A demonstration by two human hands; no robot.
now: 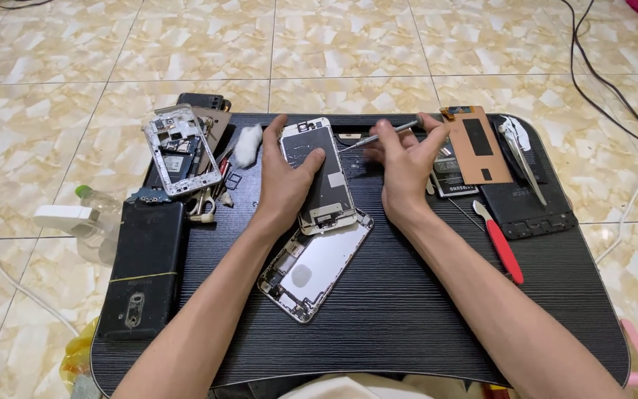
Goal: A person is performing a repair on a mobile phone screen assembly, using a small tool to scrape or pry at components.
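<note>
My left hand [288, 177] rests on a phone screen panel [331, 188], its thumb pressing the panel's back and its fingers curled along the left edge. The panel lies partly over an opened silver phone body [319, 270] in the middle of the black table [407, 318]. My right hand [406, 166] holds a thin silver tool [374, 138] by its handle, the tip pointing left toward the panel's top right corner.
On the left lie a stripped phone frame [181, 148], a black phone back [144, 270], a white cotton wad [248, 145] and scissors [202, 205]. On the right lie a red-handled tool [503, 250], tweezers [522, 157], a battery [452, 174] and a brown sheet [476, 145]. Cables cross the tiled floor.
</note>
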